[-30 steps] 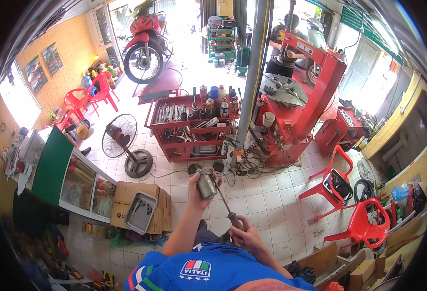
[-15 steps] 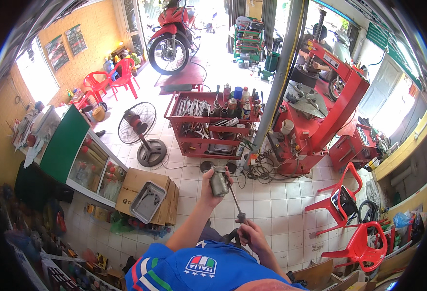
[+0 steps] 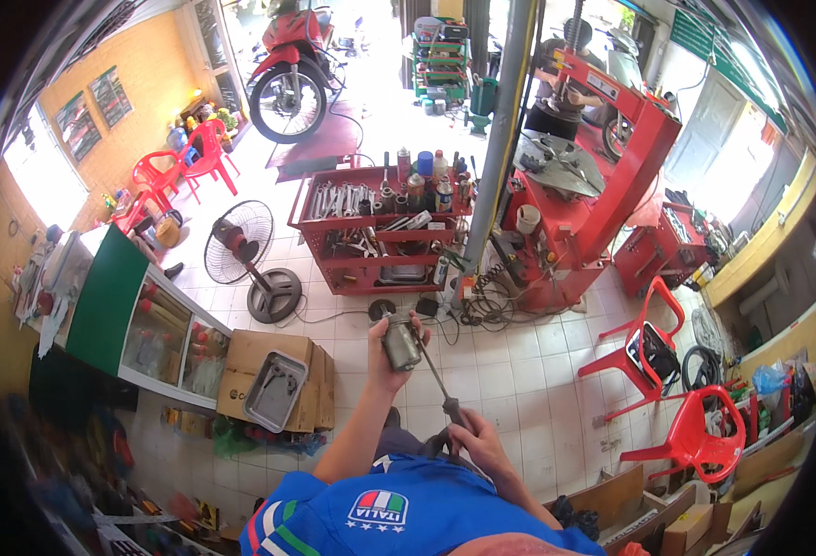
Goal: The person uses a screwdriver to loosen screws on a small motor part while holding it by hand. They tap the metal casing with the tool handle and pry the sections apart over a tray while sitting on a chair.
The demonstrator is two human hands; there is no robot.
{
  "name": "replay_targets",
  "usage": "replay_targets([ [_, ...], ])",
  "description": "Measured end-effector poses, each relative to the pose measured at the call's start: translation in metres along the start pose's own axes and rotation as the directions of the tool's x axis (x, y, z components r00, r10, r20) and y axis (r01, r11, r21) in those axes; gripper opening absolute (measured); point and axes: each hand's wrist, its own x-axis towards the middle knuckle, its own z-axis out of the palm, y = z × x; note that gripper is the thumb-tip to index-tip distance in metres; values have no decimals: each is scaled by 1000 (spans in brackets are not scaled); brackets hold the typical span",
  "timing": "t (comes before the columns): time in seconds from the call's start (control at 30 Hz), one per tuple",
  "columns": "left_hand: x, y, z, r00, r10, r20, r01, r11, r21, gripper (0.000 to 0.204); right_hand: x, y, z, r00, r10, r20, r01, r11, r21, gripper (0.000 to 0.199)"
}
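In front of my chest, my left hand [image 3: 383, 368] is closed around a grey metal cylindrical part [image 3: 401, 347] with a rim at its top. My right hand [image 3: 481, 443], lower and to the right, grips a screwdriver by its dark handle [image 3: 453, 411]. The thin screwdriver shaft [image 3: 435, 372] slants up to the left and reaches the right side of the part, near my left fingertips. Whether its tip touches the part is hidden there.
Ahead stands a red tool trolley [image 3: 371, 263] with wrenches and cans, and a fan [image 3: 241, 243] to its left. A metal tray [image 3: 258, 408] lies on cardboard boxes [image 3: 323, 375]. Red chairs [image 3: 700, 443] and a red machine [image 3: 565, 269] are at right; another person [image 3: 556, 116] is behind it.
The whole view has shifted, so the surroundings sit further left. Both hands keep their grips; the metal part appears slightly more tilted. The person at the back shows more fully.
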Motion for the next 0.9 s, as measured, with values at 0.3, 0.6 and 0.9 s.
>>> replay_targets([
  [0.3, 11, -2, 0, 997, -11, -79, 5, 997, -75, 54, -10, -26, 2, 991, -41, -125, 30, 996, -84, 46],
  [0.6, 20, 2, 12, 1000, -24, -18, 25, 999, 33, 41, -14, -23, 3, 980, -138, -140, 144, 989, 37, 32],
  [0.9, 12, -8, 22, 995, 15, -95, -16, 1000, -10, 58, -28, -39, 14, 984, -147, -98, 130, 979, -158, 30],
])
